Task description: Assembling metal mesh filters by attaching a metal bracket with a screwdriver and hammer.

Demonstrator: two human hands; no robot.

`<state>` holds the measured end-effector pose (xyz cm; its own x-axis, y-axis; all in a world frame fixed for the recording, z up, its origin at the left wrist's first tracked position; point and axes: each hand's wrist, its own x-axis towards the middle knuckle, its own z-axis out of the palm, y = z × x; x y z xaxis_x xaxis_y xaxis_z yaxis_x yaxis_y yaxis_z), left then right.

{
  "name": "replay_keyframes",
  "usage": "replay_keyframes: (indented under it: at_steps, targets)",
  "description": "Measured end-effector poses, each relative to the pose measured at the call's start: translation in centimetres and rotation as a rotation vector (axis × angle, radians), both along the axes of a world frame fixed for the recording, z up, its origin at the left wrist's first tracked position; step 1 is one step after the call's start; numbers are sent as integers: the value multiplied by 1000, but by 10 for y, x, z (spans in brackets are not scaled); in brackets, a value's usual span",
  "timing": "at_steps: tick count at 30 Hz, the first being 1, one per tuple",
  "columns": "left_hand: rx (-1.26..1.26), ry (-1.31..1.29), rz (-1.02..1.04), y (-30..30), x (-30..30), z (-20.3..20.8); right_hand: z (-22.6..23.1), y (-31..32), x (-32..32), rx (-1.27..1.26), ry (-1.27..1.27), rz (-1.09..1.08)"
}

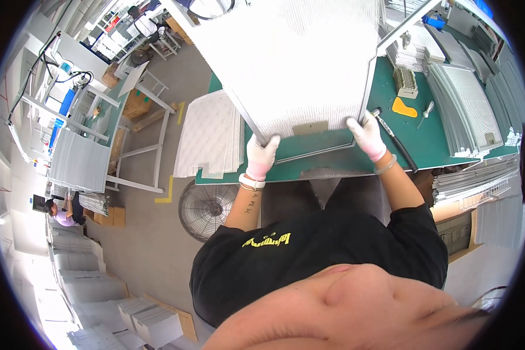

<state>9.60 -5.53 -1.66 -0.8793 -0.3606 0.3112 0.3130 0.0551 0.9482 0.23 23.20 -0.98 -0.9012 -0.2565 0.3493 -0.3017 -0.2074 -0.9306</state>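
Observation:
A bright, finely ribbed panel with thin metal side rails [318, 87] is tilted up above the green table. My left hand [261, 154], in a white glove, is closed on its near left corner. At the near right corner, my right hand [367, 135] grips the rail, also gloved. The panel's far part is washed out by glare. Below its near edge, a thin metal strip [315, 153] shows over the table; I cannot tell whether it joins the panel. Just right of my right hand lies a hammer [396, 140] with a dark handle.
A yellow flat tool [403, 107], a screwdriver [428, 111] and a beige ribbed block [405, 83] lie on the table [385, 87]. White mesh sheets [207, 135] are stacked left, more panels [464, 108] right. A floor fan [207, 210] stands by the table's near left corner.

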Motion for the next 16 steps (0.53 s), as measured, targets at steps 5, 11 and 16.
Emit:
replay_keyframes:
  at_steps: [5, 11, 16]
  targets:
    - [-114, 145, -127, -9, 4, 90, 74, 14, 8, -34, 76, -28]
    - [-187, 281, 27, -18, -11, 126, 113, 14, -6, 102, 155, -217]
    - [-150, 414, 138, 16, 3, 86, 81, 1, 8, 19, 162, -208]
